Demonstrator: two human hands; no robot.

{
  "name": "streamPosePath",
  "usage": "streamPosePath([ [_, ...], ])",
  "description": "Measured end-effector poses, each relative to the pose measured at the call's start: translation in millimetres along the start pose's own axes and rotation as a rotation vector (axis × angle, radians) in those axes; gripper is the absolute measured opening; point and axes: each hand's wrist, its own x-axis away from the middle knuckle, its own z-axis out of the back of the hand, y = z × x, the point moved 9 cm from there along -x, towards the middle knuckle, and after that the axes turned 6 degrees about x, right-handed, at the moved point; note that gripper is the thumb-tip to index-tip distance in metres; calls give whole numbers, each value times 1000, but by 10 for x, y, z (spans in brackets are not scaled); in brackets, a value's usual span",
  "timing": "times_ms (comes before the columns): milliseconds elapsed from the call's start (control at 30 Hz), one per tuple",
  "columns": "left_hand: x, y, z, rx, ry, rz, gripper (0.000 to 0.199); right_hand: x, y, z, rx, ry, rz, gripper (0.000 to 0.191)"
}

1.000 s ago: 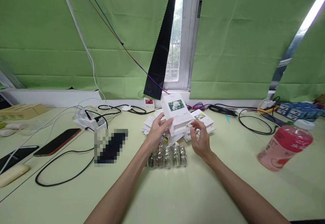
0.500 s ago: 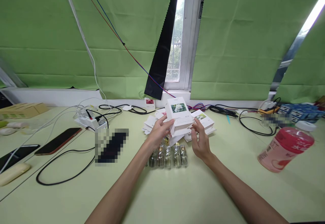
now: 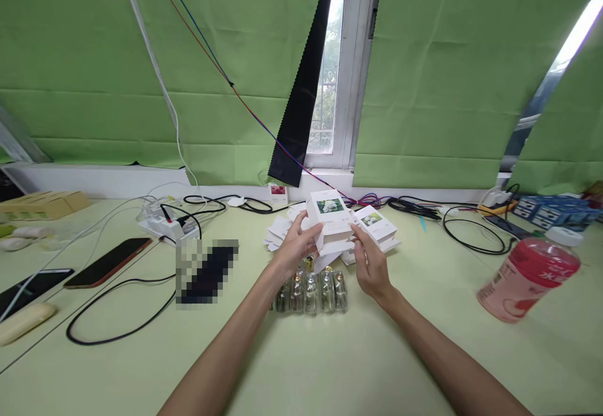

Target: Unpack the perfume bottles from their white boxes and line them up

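A small white box (image 3: 331,216) with a picture of white flowers is held up, tilted, at the middle of the view. My left hand (image 3: 293,246) grips its left side, thumb on the front. At its lower right edge, the fingers of my right hand (image 3: 372,262) close on the cardboard. Another white flower box (image 3: 377,224) lies behind my right hand, among further white cartons (image 3: 277,230). Several small clear-wrapped bottles (image 3: 311,291) with metallic tops form a row on the table just below the held box.
A pink drink bottle (image 3: 530,274) stands on the table (image 3: 424,366) at the right. Phones (image 3: 108,262), a power strip (image 3: 167,224) and black cables lie at the left. More cables (image 3: 412,205) and blue boxes (image 3: 556,210) are at the back.
The held box has tipped back and dropped slightly at its top. The fingers of my right hand have moved left and onto its lower right edge.
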Motion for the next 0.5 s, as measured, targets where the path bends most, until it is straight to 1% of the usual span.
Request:
streamPosePath([
  [200,3,-19,-8,5,-36,15,76,-11,-15,10,42,6,-13,42],
  [367,26,-48,-28,-14,-72,55,78,9,38,33,59,47,-74,41],
  [500,37,-44,-49,-25,-95,63,78,16,81,14,63,32,-117,41],
])
